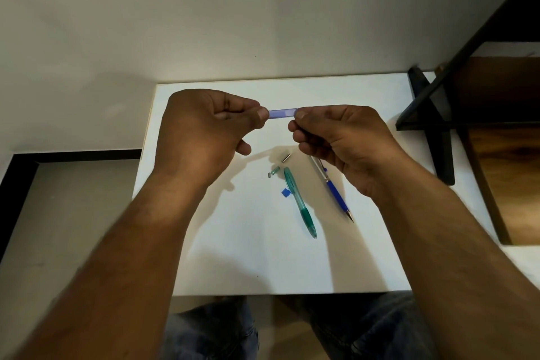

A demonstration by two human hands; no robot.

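White rectangular tabletop (239, 257) carries a translucent green plastic pen (299, 202) and a blue-and-clear pen (333, 188), roughly parallel, tips toward the near edge. A small blue square scrap (285, 192) touches the green pen. A short metal cylinder (285, 158), a tiny green piece (275, 170) and a grey bit (269, 175) lie just beyond.

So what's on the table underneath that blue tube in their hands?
Below the blue tube lie a small metal cylinder, tiny green bits, a green pen and a blue pen, whose top end the right hand covers.
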